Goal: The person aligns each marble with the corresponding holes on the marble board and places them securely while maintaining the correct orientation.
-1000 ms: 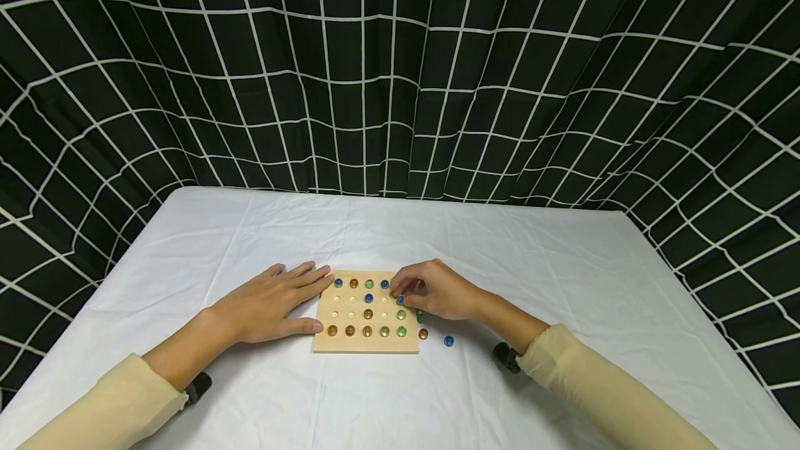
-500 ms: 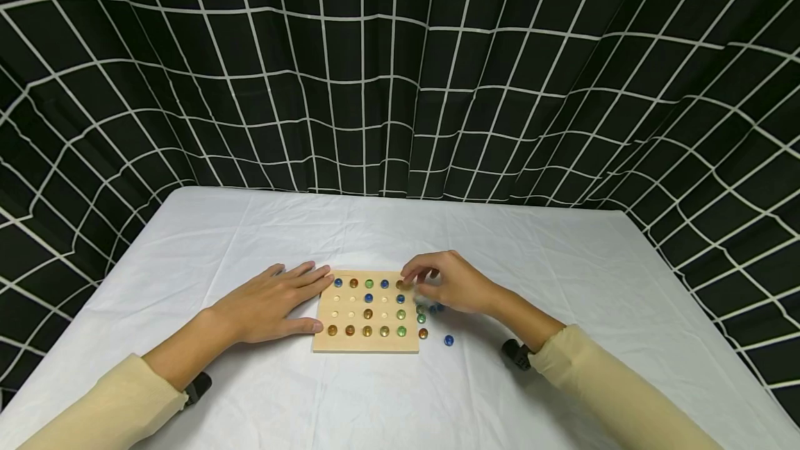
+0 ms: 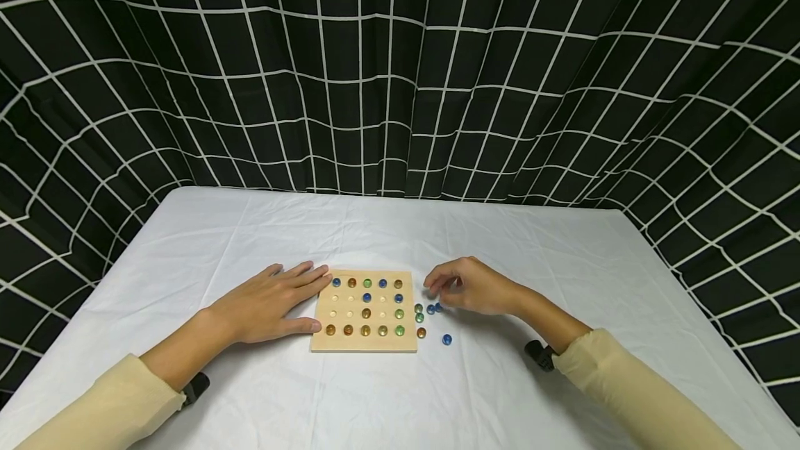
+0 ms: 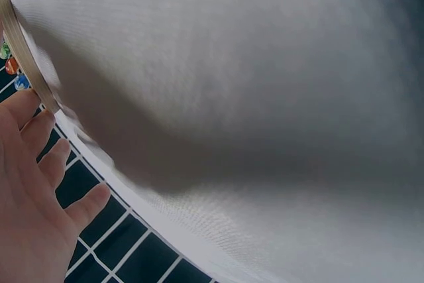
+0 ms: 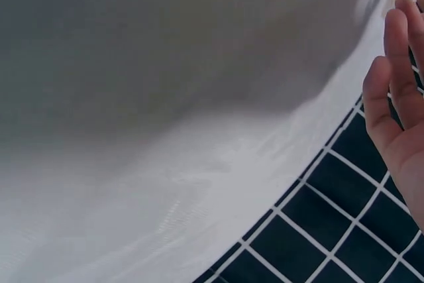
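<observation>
Head view: the left hand [image 3: 269, 307] lies flat on the white tablecloth [image 3: 250, 242], palm down, fingers straight and spread a little, holding nothing. Its fingertips touch the left edge of the wooden peg board [image 3: 364, 340], and its thumb lies along the near left corner. The forearm in a cream sleeve [image 3: 94, 408] runs back toward the lower left.

The right hand [image 3: 475, 287] hovers low just right of the board, wrist bent, fingers curled inward with the tips drawn toward the thumb. Whether anything is pinched between them I cannot tell. Directly below those fingertips, between hand and board, a small cluster of loose marbles [image 3: 430, 310] rests on the cloth: green and blue ones close together, an orange one nearer the board's edge, and a single blue marble [image 3: 446, 339] farther toward the person.

The board carries marbles in its far row, its near row and part of its right column; several dimples toward the left hand are bare.

Left wrist view shows straight fingers [image 4: 40, 137] beside the board's edge.
</observation>
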`<state>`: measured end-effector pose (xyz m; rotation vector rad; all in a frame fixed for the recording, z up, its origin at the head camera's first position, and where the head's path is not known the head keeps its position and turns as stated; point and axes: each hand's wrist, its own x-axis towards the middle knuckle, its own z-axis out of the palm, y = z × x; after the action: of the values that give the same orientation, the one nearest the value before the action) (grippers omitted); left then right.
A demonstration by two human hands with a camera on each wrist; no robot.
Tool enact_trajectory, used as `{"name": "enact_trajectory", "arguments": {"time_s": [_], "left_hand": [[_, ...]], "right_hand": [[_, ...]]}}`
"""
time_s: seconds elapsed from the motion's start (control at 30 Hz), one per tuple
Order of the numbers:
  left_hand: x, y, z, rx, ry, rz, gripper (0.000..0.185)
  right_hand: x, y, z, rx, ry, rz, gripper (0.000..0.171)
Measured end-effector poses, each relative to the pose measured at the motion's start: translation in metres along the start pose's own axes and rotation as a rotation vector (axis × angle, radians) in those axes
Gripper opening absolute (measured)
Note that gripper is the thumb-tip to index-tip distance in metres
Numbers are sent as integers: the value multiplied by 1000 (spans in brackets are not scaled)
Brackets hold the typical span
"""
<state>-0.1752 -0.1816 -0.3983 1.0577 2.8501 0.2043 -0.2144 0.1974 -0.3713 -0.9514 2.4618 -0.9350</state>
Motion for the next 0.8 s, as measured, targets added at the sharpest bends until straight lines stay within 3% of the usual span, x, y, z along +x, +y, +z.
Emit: {"name": "enact_trajectory", "arguments": {"time_s": [0.37, 0.8], "left_hand": [[0, 1, 0, 7, 1, -1, 83], [0, 2, 0, 34, 9, -5, 82]], "right_hand": [[-6, 11, 9, 0, -14, -19, 30], [-2, 4, 10, -33, -8, -17, 28]]}}
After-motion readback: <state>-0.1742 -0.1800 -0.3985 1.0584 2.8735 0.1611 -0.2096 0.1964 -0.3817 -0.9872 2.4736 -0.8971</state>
